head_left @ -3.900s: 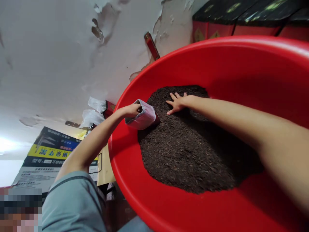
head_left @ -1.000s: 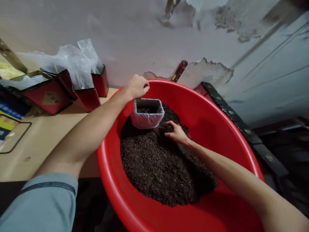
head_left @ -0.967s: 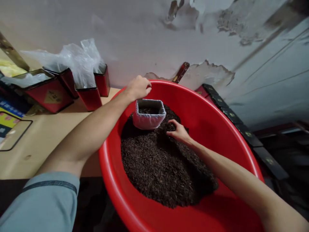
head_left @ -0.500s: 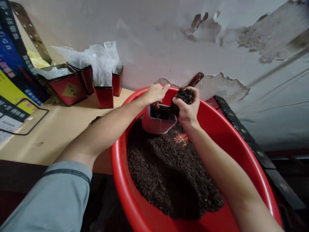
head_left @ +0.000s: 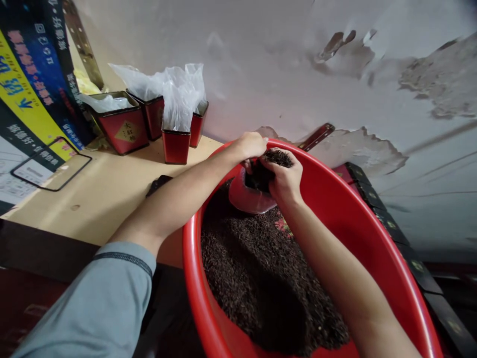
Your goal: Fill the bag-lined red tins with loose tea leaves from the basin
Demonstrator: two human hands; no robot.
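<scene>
Inside a large red plastic basin (head_left: 191,263) lies a spread of dark loose tea leaves (head_left: 246,248). A clear plastic bag (head_left: 248,200) with a squarish mouth stands on the leaves at the basin's far side. My left hand (head_left: 254,145) is closed at the bag's far upper edge, its fingertips partly hidden. My right hand (head_left: 288,181) is cupped round a heap of tea leaves at the bag's mouth, and covers part of the opening. A red and green flower print (head_left: 282,224) shows on the basin floor beside my right wrist.
Several red tins (head_left: 176,147) lined with plastic bags stand on the wooden table (head_left: 108,184) at left. Printed boxes (head_left: 26,99) and a black wire frame (head_left: 55,189) are further left. Dark boxes (head_left: 387,223) line the basin's right side. The peeling wall (head_left: 242,64) rises behind.
My right hand has moved in and down over the bag's mouth with its tea leaves, close to my left hand. The view has shifted a little, so the surroundings sit further right.
</scene>
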